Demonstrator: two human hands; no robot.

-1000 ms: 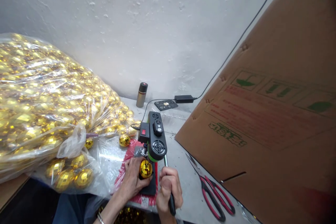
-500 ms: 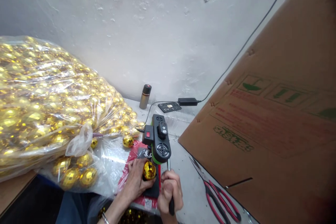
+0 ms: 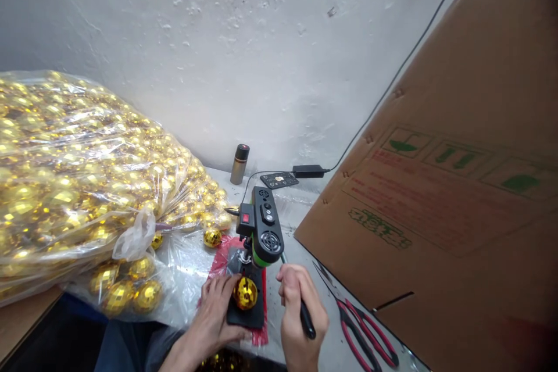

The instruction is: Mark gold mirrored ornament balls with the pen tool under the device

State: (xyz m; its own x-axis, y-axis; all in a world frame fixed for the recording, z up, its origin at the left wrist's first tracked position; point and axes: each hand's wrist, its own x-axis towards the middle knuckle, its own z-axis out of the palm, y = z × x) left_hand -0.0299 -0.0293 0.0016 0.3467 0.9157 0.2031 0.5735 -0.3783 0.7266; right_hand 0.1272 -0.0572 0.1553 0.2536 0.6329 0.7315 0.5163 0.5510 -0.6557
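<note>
A gold mirrored ball (image 3: 245,293) rests on the black base plate (image 3: 246,318) of what looks like a small bench drill press (image 3: 265,226) with a red switch. Dark spots show on the ball's top. My left hand (image 3: 213,311) lies beside the ball with its fingers stretched out and the thumb apart from it; the fingertips are at the ball's left side, perhaps touching. My right hand (image 3: 303,314) is wrapped round the black grip of the press's lever handle (image 3: 307,321). The underside of the press head is hidden from above.
A big clear bag (image 3: 87,174) of gold balls fills the left, with several balls near its tied neck. Scissors (image 3: 364,331) lie at right, before a large cardboard box (image 3: 457,186). Behind the press are a bottle (image 3: 239,165), a phone-like object (image 3: 279,179) and a power adapter (image 3: 308,171).
My left hand has loosened from the ball, thumb moving away toward me. My right hand has swung right and up with the lever handle. The press head stands farther from the ball.
</note>
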